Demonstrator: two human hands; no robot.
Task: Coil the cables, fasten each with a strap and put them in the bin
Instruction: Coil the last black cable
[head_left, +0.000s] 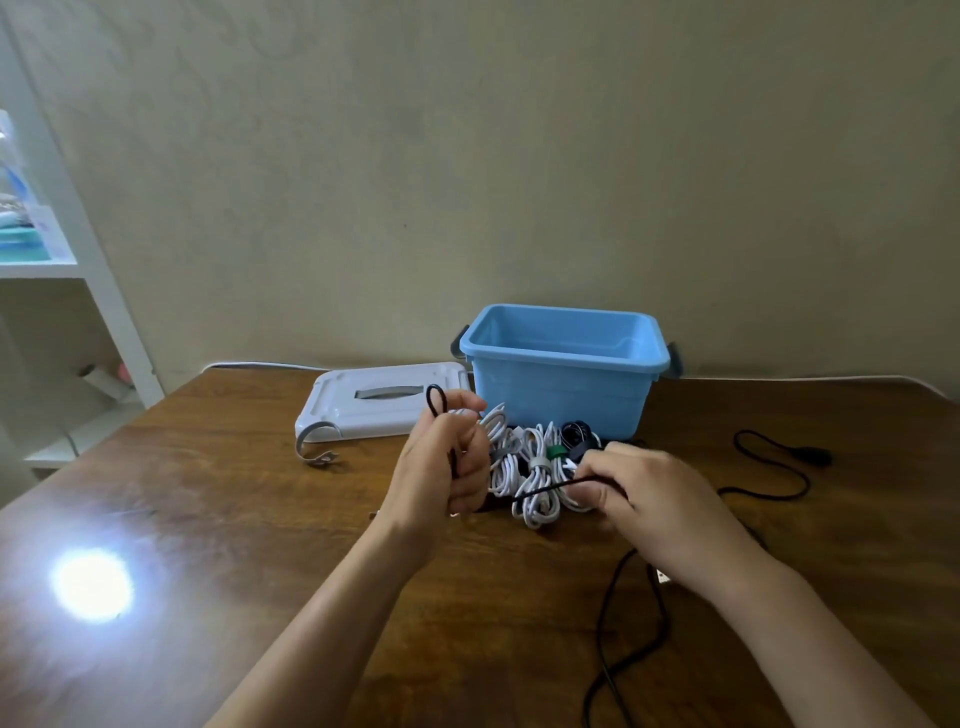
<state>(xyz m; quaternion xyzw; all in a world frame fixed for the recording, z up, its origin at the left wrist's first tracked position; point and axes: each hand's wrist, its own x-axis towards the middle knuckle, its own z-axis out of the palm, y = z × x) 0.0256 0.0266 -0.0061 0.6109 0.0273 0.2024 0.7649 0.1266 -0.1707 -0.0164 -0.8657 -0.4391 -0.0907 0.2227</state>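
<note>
A thin black cable (545, 487) runs taut between both hands above the middle of the desk (218, 519). The left hand (447, 462) is a closed grip around it, fingers curled tight, with a small loop of the cable standing up above the fist. The right hand (654, 493) pinches the same cable between thumb and fingers; from there its slack drops to the desk and snakes toward the near edge.

Just behind the hands lie white cable bundles (535, 467), coiled and bound with grey straps and one green strap (555, 451), with a small dark coil (574, 434) among them. They sit against the front of an open blue bin (561, 384), whose inside shows no cables. Its white lid (379, 402) lies flat to the left, a grey strap (311, 452) curled beside it. Another black cable (779, 467) lies loose on the right. No brand, label or writing can be read.
</note>
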